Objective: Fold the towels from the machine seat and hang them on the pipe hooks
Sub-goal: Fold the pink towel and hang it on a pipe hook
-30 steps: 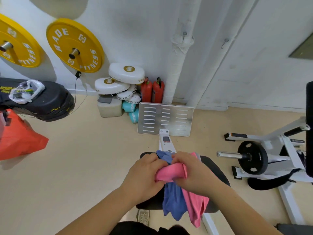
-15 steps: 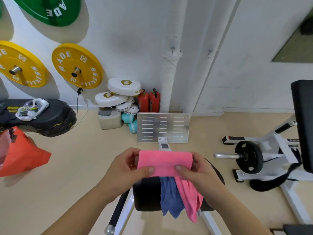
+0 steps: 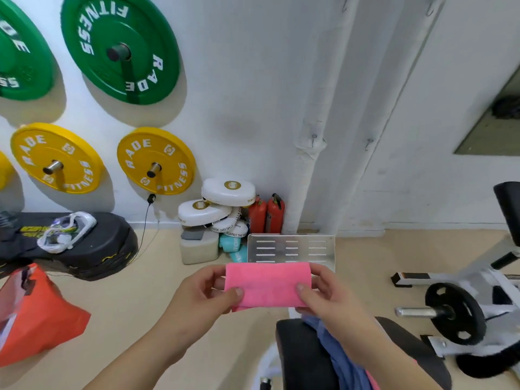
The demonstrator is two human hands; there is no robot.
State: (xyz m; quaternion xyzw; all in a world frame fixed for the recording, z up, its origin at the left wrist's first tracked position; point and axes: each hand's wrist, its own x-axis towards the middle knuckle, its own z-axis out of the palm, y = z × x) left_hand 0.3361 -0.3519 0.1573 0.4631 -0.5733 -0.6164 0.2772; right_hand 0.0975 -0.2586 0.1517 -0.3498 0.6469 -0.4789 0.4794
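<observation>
Folded pink towel (image 3: 267,285) pinched between left hand (image 3: 202,296) and right hand (image 3: 332,301), beige floor (image 3: 140,305), white wall (image 3: 253,94), wrapped pipe (image 3: 312,164), black seat (image 3: 304,358)

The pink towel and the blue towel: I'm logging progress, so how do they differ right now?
The pink towel is folded into a flat rectangle; the blue towel lies loose and rumpled. The pink towel is held in the air, pinched at its ends by the left hand and right hand; the blue towel drapes over the black machine seat. Shared: neither hangs on a pipe hook yet.
</observation>
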